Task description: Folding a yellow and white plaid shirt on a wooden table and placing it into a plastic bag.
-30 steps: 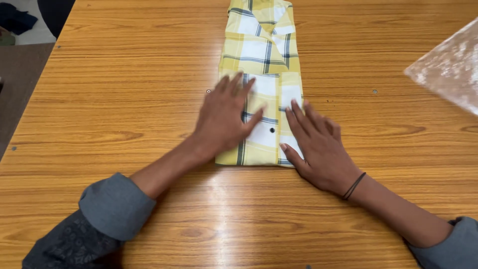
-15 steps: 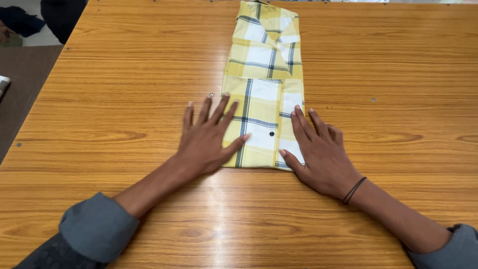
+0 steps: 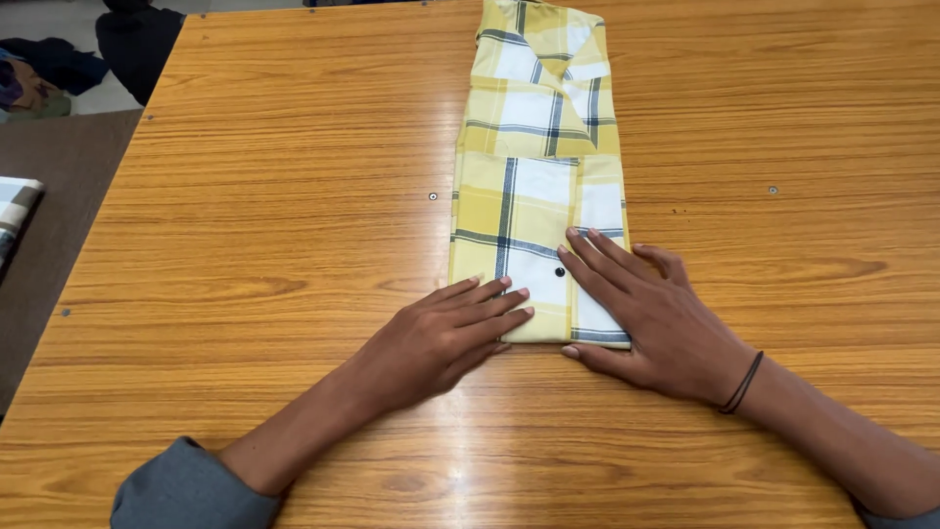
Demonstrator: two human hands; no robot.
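Hands flat on the job, seen from my head camera looking down. My left hand (image 3: 441,338) lies open, palm down, fingers stretched together and pointing to the right, the fingertips resting on the near left corner of the folded shirt (image 3: 537,186) while the heel of the hand sits on the table (image 3: 264,196). It grips nothing, just presses. My right hand (image 3: 656,318) is open too, palm down, fingers spread and laid across the near right part of the shirt, thumb running along the table just under the shirt's near edge. No hold there either, only flat contact. A thin dark band (image 3: 741,382) circles my right wrist, and a grey sleeve cuff (image 3: 191,490) shows on my left forearm at the bottom edge.

The shirt is yellow and white plaid with dark lines, folded into a long narrow strip that runs away from me up the middle of the wooden table, its collar end at the far edge of the picture. A small dark button (image 3: 560,271) sits on the white panel between my two hands.

Off the table's left side, a bit of checked cloth (image 3: 15,211) pokes in at the frame edge, and dark clothing (image 3: 59,64) lies on the floor at the upper left corner, well apart from my hands.
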